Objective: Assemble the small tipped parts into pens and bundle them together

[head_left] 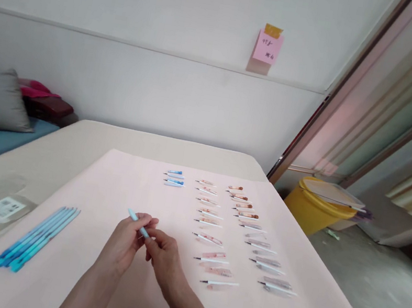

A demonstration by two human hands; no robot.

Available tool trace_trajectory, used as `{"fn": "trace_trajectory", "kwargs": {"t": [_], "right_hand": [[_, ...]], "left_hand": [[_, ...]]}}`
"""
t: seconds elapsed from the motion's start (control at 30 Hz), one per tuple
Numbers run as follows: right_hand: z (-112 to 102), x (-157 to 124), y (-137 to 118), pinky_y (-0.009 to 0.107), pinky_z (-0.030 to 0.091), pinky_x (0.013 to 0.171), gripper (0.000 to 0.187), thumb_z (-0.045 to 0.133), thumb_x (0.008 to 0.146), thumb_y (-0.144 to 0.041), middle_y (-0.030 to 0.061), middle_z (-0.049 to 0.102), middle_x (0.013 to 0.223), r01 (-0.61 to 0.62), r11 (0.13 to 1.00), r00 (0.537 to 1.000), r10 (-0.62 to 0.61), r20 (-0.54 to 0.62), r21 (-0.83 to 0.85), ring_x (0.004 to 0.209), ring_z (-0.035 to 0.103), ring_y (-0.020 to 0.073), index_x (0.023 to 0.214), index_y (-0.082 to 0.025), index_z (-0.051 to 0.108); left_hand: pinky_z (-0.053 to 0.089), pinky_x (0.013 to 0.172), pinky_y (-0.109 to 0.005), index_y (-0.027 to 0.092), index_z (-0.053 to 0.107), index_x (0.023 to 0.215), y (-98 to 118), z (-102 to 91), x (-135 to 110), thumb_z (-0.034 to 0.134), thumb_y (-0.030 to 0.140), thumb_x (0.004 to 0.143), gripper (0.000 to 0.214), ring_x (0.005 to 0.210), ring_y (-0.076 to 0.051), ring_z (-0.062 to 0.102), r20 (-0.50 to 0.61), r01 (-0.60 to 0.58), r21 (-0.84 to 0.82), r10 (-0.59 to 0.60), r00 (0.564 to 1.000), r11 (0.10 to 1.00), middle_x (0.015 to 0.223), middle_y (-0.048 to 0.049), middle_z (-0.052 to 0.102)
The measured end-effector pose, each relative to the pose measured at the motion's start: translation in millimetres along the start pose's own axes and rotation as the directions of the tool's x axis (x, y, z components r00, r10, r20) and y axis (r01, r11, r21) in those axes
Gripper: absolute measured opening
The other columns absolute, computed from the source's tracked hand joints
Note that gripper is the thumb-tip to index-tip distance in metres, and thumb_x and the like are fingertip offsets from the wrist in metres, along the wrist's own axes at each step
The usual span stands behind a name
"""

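The held pen is finished in pale blue. The grouped pens are coloured in blue and turquoise. The sheet is tinted pale pink. The note is coloured pink and marked with dark handwriting.

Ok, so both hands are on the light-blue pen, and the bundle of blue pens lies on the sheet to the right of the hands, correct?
Not quite: the bundle of blue pens lies to the left of the hands, as the head view shows. The left hand and right hand are both on the light-blue pen.
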State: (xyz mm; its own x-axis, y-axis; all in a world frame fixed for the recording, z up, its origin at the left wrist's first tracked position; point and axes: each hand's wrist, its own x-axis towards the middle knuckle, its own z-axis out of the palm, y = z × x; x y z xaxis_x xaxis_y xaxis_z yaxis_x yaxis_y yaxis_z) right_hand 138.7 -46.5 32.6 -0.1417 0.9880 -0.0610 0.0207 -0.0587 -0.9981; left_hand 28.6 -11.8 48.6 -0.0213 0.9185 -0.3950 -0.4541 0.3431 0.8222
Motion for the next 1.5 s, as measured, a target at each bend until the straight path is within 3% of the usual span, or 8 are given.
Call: {"fn": "trace_trajectory", "kwargs": {"t": [0.3,0.83,1.5], "right_hand": [[-0.2,-0.1,-1.5,0.022,0.027,0.052,0.021,0.049,0.081,-0.025,-0.0043,0.043,0.054,0.007,1.0,1.0,-0.007,0.004,0.017,0.053,0.036,0.0089,0.087,-0.018,0.068],[-0.2,-0.7,-1.9,0.021,0.026,0.051,0.02,0.049,0.081,-0.023,-0.0044,0.043,0.054,0.001,1.0,1.0,-0.001,0.004,0.012,0.053,0.036,0.0085,0.087,-0.018,0.068],[1.3,0.2,1.4,0.022,0.027,0.052,0.02,0.049,0.082,-0.025,-0.0044,0.043,0.054,0.018,1.0,1.0,-0.018,-0.002,0.001,0.053,0.036,0.0087,0.086,-0.018,0.068]], "left_hand": [[0.047,0.056,-0.026,0.012,0.061,0.074,1.2,1.2,-1.9,0.07,0.021,0.066,0.015,0.078,-0.019,0.062,-0.013,-0.004,0.007,0.004,1.0,1.0,0.087,-0.0124,0.065],[0.044,0.045,-0.026,0.013,0.059,0.077,-1.3,-1.5,-1.2,0.068,0.026,0.068,0.019,0.069,-0.019,0.061,0.032,-0.011,0.037,0.01,0.999,0.999,0.09,-0.0126,0.065],[0.047,0.05,-0.026,0.013,0.059,0.077,-1.9,-3.1,-0.7,0.068,0.024,0.069,0.017,0.067,-0.017,0.061,0.027,0.002,0.003,-0.002,1.0,1.0,0.086,-0.0122,0.066]]}}
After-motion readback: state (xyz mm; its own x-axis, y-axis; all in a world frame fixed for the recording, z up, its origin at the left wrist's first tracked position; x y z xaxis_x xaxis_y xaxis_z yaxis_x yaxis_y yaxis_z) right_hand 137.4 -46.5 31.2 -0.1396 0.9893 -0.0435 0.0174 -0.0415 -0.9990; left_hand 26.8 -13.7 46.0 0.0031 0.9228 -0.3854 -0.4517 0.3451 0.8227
